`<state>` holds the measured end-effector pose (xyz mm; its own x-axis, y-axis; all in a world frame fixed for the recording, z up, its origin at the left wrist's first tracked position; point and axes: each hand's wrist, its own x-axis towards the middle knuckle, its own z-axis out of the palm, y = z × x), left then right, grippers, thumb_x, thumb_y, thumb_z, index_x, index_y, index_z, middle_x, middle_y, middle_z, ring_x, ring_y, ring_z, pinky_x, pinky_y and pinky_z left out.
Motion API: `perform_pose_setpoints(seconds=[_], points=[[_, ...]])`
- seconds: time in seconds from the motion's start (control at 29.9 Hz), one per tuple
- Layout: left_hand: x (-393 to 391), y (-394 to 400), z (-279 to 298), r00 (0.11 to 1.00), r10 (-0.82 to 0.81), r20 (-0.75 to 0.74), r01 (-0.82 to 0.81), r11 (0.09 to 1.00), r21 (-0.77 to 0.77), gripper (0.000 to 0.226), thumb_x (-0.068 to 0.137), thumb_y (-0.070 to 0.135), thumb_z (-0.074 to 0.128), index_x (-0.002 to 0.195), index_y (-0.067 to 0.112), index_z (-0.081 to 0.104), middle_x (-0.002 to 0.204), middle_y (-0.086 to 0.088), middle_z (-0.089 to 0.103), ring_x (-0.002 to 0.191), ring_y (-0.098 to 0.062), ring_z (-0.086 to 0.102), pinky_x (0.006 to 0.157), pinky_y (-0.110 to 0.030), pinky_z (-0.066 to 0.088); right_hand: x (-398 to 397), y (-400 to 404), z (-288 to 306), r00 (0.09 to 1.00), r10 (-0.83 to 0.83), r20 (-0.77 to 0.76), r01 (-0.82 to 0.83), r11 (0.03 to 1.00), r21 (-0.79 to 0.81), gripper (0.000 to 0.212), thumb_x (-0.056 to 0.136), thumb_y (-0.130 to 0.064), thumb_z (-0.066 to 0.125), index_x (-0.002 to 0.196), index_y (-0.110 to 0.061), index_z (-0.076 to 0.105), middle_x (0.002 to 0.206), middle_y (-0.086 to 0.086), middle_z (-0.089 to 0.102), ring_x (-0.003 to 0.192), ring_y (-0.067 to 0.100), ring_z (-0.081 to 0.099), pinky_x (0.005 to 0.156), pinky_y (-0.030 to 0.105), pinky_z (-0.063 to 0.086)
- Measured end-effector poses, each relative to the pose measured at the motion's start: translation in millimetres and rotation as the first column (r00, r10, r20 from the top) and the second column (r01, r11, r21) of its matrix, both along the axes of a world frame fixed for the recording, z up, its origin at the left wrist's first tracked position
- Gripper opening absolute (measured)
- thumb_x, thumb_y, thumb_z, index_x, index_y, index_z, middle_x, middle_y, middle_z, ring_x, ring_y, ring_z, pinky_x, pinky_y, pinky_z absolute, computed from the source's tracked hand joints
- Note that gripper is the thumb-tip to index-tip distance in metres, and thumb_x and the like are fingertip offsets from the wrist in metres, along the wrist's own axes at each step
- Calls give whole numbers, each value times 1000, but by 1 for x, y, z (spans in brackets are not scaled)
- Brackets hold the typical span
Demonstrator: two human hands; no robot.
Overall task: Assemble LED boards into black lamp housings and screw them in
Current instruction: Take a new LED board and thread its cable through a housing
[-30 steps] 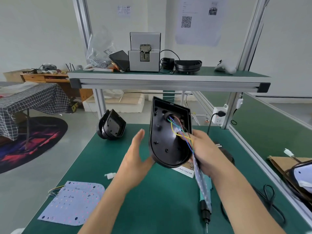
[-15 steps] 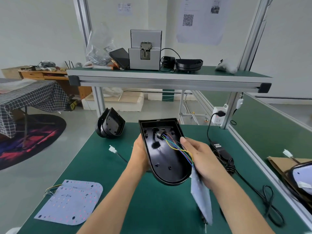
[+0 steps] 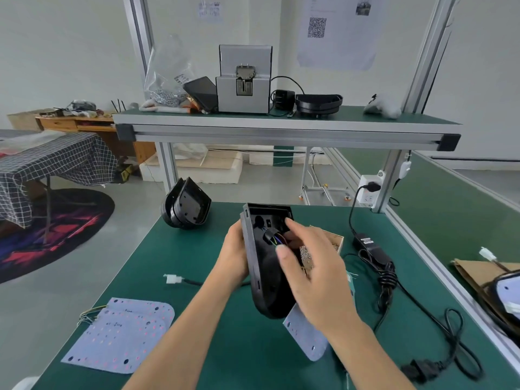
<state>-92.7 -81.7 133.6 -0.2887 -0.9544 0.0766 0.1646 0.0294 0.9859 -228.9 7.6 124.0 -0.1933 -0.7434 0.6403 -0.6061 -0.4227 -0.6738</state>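
Head camera view of a green workbench (image 3: pixel 197 277): spare LED boards (image 3: pixel 121 336) lie at left; the left hand (image 3: pixel 235 256) grips a black lamp housing (image 3: pixel 267 266) held above centre, while the right hand (image 3: pixel 315 274), fingers curled, tucks coloured wires (image 3: pixel 277 240) inside. Its LED board (image 3: pixel 308 337) dangles below the housing. Wires left proud could likely get pinched once the board is seated.
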Motion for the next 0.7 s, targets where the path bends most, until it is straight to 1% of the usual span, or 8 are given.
perform_pose_setpoints(seconds=[0.07,0.13,0.23,0.3,0.4,0.5,0.57,0.7], points=[[1,6,-1,999,-26,38,28,999,-47,32,105,-3,43,92,18,63,74,20,75,70,7,69,65,-13,54,8,-3,6,997,6,-79,-4,1000,16,40,98,-32,64,136,-24,64,116,-14,69,111,6,64,94,25,50],[2,7,-2,997,-23,68,30,993,-112,27,103,4,49,89,18,67,74,13,76,69,2,71,62,-16,55,15,-6,8,999,-11,-41,13,999,38,35,96,-30,67,130,-26,66,114,-16,72,106,3,67,91,30,54],[6,10,3,992,-54,116,65,993,-96,44,105,3,45,81,22,78,76,5,77,69,-7,71,59,-18,55,17,-7,7,999,-14,51,12,999,36,28,98,-35,64,125,-33,66,111,-21,74,105,0,69,90,26,55],[9,11,3,992,-20,128,38,990,-137,31,98,5,54,97,25,78,88,-4,79,76,-17,72,66,-27,60,17,-8,7,986,12,169,-16,1000,21,24,98,-33,62,122,-36,68,111,-24,73,108,3,70,91,23,55],[17,18,-5,997,55,-57,-65,980,-190,40,98,5,47,119,29,73,119,-4,76,92,-24,71,80,-34,59,17,-10,10,960,14,281,-17,1000,8,24,95,-31,65,116,-42,71,108,-26,74,106,3,71,90,18,55],[17,38,-14,974,-21,-225,-27,978,-206,46,105,52,47,137,24,64,141,-5,64,113,-26,70,93,-33,57,23,-15,9,952,-2,307,-9,999,34,25,93,-34,66,115,-45,71,106,-26,75,102,1,71,89,18,55],[14,50,-19,988,-2,-154,-37,969,-244,50,100,57,57,141,29,59,139,-2,67,122,-23,68,97,-28,55,26,-18,8,948,1,318,-15,999,44,24,92,-35,66,115,-44,69,105,-24,75,102,2,72,90,23,56],[9,59,-17,986,144,-88,-162,955,-249,37,92,41,69,128,44,62,108,0,80,107,-16,75,90,-27,59,27,-21,8,937,-6,350,-8,999,38,29,91,-34,68,116,-39,56,98,-16,77,95,9,74,86,39,59]])
